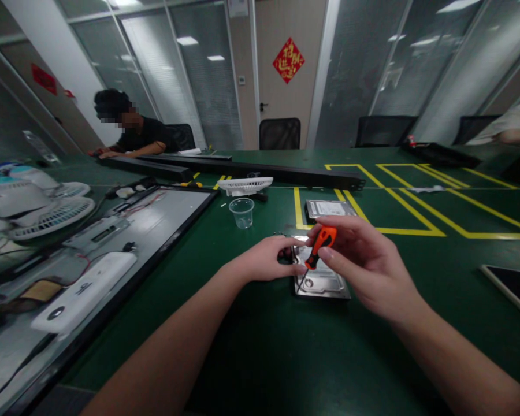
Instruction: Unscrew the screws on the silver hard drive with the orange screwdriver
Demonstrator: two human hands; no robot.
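"Where's the hard drive [325,284]?"

"Flat on the green surface [260,346], between the two hands, with fingers above it and at its left side."

"What are the right fingers doing?"

"On the right hand [379,277] they're clamped on the orange-and-black handle of a screwdriver [325,238], over the drive. It leans, handle up to the right, its tip down by the drive's near left corner."

"And the left hand [266,260]?"

"Thumb and forefinger stand apart, reaching over the drive's left side, tips close to the screwdriver. Whether they grip the drive or merely rest there, I can't tell."

"What's around it?"

"Just beyond lies a second hard drive [329,208]. Left of that stands a clear plastic cup [241,214], a white slatted part [246,185] behind it."

"Farther out?"

"A phone [513,289] on the right, a big framed panel [186,199] on the left, a long black bar [277,171] across the far side, and a person [149,136] in dark clothing beyond."
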